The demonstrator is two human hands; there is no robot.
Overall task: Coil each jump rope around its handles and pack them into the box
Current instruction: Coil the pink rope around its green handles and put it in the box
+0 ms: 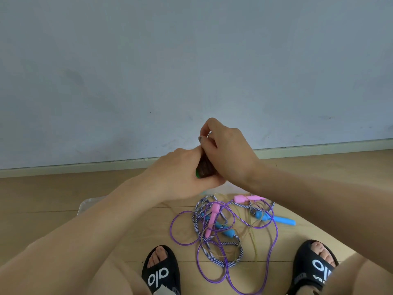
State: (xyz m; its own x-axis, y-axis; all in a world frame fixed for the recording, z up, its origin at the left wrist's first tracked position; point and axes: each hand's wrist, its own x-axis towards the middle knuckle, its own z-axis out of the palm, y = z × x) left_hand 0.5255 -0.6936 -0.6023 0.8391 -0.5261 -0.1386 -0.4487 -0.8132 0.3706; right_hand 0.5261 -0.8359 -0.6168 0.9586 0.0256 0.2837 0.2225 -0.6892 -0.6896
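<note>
My left hand (180, 169) grips a dark coiled bundle (204, 168) with a green tip, mostly hidden in my palm; my right hand (225, 150) pinches something too small to make out above it. Below the bundle, on the wooden floor, lie tangled jump ropes (221, 228) with pink and blue handles. A clear box (85, 206) is largely hidden behind my left forearm.

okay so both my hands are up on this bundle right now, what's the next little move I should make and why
Probably finish the last wrap and tuck the rope end. Your left hand grips the dark coiled bundle while your right hand pinches above it. Afterwards, the purple rope and striped rope lie tangled on the floor.
</note>
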